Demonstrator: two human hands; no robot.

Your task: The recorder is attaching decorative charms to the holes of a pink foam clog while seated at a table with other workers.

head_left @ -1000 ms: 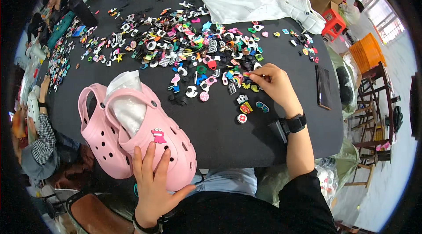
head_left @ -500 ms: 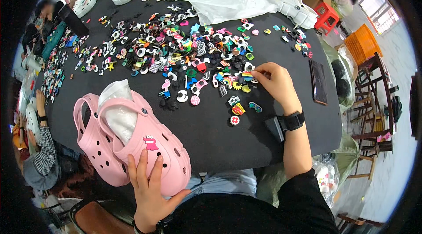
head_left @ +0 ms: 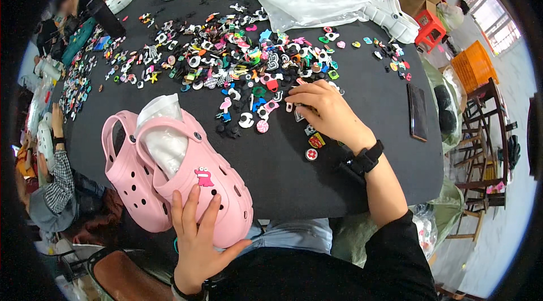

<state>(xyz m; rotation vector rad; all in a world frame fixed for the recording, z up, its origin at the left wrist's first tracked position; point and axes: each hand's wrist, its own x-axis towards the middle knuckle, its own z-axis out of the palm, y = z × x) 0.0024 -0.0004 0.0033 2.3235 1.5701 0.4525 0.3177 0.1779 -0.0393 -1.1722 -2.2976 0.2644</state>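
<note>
Clog lay at the table's near left, toe toward you, just beside its mate. Your left hand rested on the toe, fingers spread, gripping nothing. Your right hand curled low over the charms; whether it pinched one could not be told. You would have judged the clog light, springy foam, hardly fragile, not slippery; stuffing probably braced the heel end. Best hold: toe or sides, rather than the strap.
</note>
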